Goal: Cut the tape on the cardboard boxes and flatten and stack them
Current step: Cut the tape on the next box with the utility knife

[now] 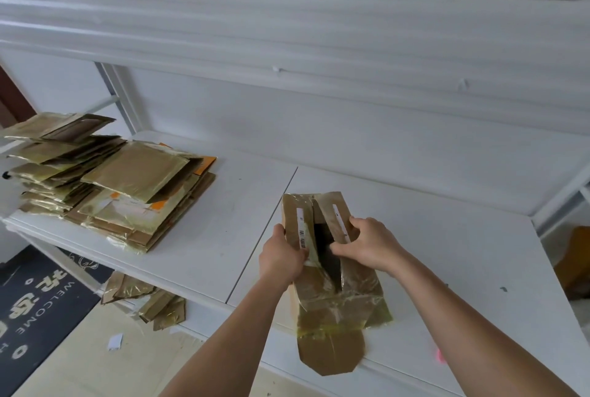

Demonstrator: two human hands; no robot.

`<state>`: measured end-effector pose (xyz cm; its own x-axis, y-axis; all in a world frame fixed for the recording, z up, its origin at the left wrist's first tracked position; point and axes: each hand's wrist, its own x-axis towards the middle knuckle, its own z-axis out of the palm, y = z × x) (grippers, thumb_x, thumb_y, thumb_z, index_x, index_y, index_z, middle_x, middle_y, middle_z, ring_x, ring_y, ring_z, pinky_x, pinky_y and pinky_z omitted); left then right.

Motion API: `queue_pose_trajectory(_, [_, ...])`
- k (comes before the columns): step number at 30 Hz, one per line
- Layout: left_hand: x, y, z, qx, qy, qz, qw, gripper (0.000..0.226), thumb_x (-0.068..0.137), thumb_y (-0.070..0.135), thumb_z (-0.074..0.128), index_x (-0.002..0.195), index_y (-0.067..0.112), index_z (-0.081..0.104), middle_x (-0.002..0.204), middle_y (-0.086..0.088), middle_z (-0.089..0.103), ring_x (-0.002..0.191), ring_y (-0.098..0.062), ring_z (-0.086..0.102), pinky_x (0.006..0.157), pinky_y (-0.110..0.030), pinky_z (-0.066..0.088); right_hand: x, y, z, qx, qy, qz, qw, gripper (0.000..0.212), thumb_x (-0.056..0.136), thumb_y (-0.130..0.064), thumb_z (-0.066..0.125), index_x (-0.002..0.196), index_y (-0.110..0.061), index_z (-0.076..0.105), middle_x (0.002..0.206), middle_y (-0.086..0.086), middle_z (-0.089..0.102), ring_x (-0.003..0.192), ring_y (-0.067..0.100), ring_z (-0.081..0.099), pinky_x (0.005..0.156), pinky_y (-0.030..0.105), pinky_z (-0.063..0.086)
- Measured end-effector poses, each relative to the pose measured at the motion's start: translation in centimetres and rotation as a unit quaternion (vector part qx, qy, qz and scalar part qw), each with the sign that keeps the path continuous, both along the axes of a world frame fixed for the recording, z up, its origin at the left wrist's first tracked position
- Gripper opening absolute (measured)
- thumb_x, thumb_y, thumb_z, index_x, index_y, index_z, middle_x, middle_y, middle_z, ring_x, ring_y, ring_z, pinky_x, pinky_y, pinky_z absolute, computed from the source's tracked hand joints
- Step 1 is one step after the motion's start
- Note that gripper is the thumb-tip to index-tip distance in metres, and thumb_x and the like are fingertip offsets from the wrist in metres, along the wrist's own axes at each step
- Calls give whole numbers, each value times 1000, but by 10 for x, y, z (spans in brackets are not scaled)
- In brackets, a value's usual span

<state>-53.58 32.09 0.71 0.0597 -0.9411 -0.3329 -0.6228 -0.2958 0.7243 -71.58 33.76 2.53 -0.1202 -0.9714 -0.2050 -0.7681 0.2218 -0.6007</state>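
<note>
- your left hand (pixel 282 261) grips the left top flap of the cardboard box (pixel 332 269), fingers curled round its edge beside the white barcode label (pixel 301 230).
- your right hand (pixel 367 245) grips the right top flap, thumb at the inner edge and fingers over the outer side; neither hand is free.
- the box stands on the white table (pixel 447 269), near its front edge and right of the seam between the two tabletop panels, directly under both hands.
- its top seam is already parted: a dark slit runs between the flaps, so i judge that tape to be cut.
- the box's long axis runs away from you, from the brown bottom flap (pixel 330 352) hanging over the front edge up to the far end of the top. the slit follows the same line.
- your hands sit on opposite sides of that axis, about level with each other, so the pull that opens it goes sideways, left hand leftwards and right hand rightwards.
- glossy tape (pixel 344 304) covers the near end below the slit; i cannot tell whether it is fully cut, and it may resist as the flaps spread.
- the stack of flattened boxes (pixel 111 186) lies on the table well to the left, so your left hand is the nearer one for carrying this box over once it is flat.
- more flattened cardboard (pixel 143 297) lies on the floor under the table's left part.
</note>
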Motion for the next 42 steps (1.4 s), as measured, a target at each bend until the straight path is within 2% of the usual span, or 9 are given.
queue_pose_trajectory(13, [0,5,1,-89,-81,-26,992,63,88,26,68,136,25,27,131,-3,46,102,-27,60,70,-37,49,-12,15,-10,-11,-93,24,995,91,77,-53,76,152,-24,33,138,-4,48,127,16,50,105,35,44])
queue_pose_trajectory(15, [-3,6,5,-181,-187,-117,958,82,88,11,63,146,41,13,149,0,23,126,-28,48,85,-44,50,-19,25,-14,-5,-190,20,982,77,82,-39,77,149,-29,39,138,-11,50,123,14,55,105,37,47])
queue_pose_trajectory(17, [-5,3,12,-239,-275,-251,897,94,86,-5,54,150,47,10,161,11,-2,151,-23,2,119,-57,11,-23,36,-23,-28,-260,2,965,48,89,-32,71,135,-33,55,131,-15,59,111,10,64,98,38,53])
queue_pose_trajectory(19, [-8,0,18,-247,-329,-373,831,97,85,-12,49,153,45,9,163,14,-10,149,-12,-15,119,-53,-11,-33,47,-35,-86,-252,-81,961,20,95,-25,63,113,-31,68,110,-11,70,98,9,68,93,34,55])
queue_pose_trajectory(25, [-18,-4,35,-165,-317,-465,810,90,87,-16,41,152,43,20,163,12,8,147,-14,22,113,-39,35,-86,97,-96,51,-15,-322,945,33,92,-16,60,124,-8,54,119,18,54,114,36,55,96,41,47])
queue_pose_trajectory(31, [-63,11,38,-205,-448,-459,739,94,85,-5,58,156,28,8,162,-11,16,126,-31,54,82,-37,51,-98,127,-121,99,87,-264,956,42,97,-17,51,137,-24,43,107,7,42,100,30,59,79,34,48])
queue_pose_trajectory(36, [-88,17,38,-207,-505,-423,723,88,87,1,62,156,11,9,148,-24,36,116,-33,59,86,-40,52,-124,123,-112,36,-17,-333,942,33,90,1,49,114,-11,68,109,19,63,87,32,67,78,33,54])
queue_pose_trajectory(39, [-96,18,38,-223,-559,-397,693,76,88,-2,56,152,-1,15,130,-26,54,117,-32,56,81,-33,52,-130,117,-92,-96,-89,-335,933,33,94,4,46,115,-5,69,77,14,67,64,23,64,62,17,50])
queue_pose_trajectory(42, [-102,20,39,-200,-592,-403,668,56,83,-7,53,139,1,44,88,-14,57,105,-27,62,60,-25,40,-125,109,-68,-138,-235,-326,905,48,91,13,36,122,-10,66,92,5,62,82,18,61,81,28,53])
